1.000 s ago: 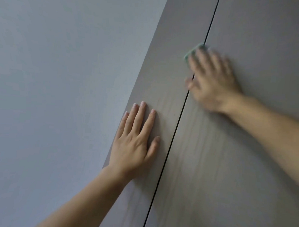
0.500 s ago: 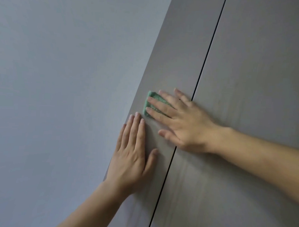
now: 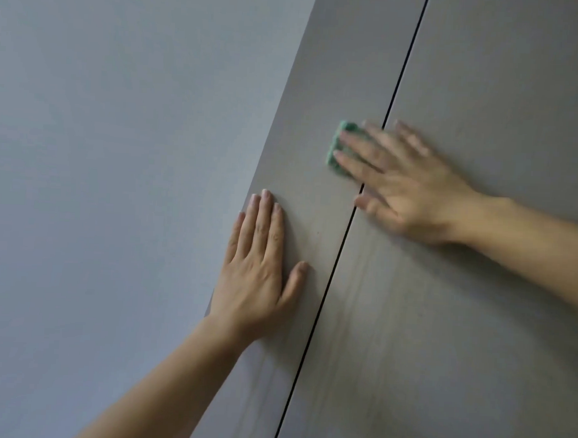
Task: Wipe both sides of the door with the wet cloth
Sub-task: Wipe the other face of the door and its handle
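Note:
A grey-brown wood-grain door (image 3: 475, 326) fills the right half of the view, with a thin dark vertical gap running down it. My right hand (image 3: 405, 187) lies flat with straight fingers across that gap and presses a small green cloth (image 3: 337, 148) against the narrow left panel (image 3: 320, 87). Only the cloth's left end shows past my fingertips. My left hand (image 3: 262, 267) rests flat and spread on the same narrow panel, lower down, by its left edge. The right hand is slightly blurred.
A plain pale grey wall (image 3: 117, 178) takes up the left half of the view, meeting the left panel's edge. No handle or hinge shows in this view.
A second ago my right hand pressed the cloth high at the gap, then swept down-left close to my left fingertips; now it has slid back up and right. My left hand stays flat.

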Available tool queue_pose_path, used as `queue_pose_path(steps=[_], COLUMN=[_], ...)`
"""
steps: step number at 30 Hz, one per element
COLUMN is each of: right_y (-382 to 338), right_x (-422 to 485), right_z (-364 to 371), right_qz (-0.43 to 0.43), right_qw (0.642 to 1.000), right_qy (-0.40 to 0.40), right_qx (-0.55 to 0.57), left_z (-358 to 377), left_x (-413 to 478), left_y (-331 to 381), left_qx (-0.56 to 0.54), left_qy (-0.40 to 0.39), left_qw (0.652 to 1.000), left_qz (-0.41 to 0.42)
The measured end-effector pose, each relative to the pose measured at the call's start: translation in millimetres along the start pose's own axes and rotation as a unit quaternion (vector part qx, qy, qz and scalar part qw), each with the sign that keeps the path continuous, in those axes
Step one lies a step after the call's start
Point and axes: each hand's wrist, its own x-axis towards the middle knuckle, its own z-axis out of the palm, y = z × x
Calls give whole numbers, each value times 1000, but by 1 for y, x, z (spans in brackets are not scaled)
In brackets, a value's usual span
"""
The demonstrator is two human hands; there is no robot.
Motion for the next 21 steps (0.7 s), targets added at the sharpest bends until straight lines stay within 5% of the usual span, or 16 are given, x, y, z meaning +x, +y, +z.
queue_pose_path(steps=[3,9,14,19,21], right_y=[22,-34,33,-52,-21], right_x=[-5,-64,-45,-113,-115], right_z=[-11,12,-12,14,13], right_qz=[178,-31,257,30,46], right_qw=[984,1000,965,999,999], right_qy=[15,-6,21,-4,3], right_qx=[19,2,40,11,-12], left_z=[0,-3,1,2,-1], left_x=[0,2,6,7,6], left_y=[3,24,43,42,45], left_qx=[-3,-26,-27,-30,-28], left_qy=[-3,11,4,12,6], left_qw=[1000,999,996,996,997], left_qz=[-13,42,82,78,70])
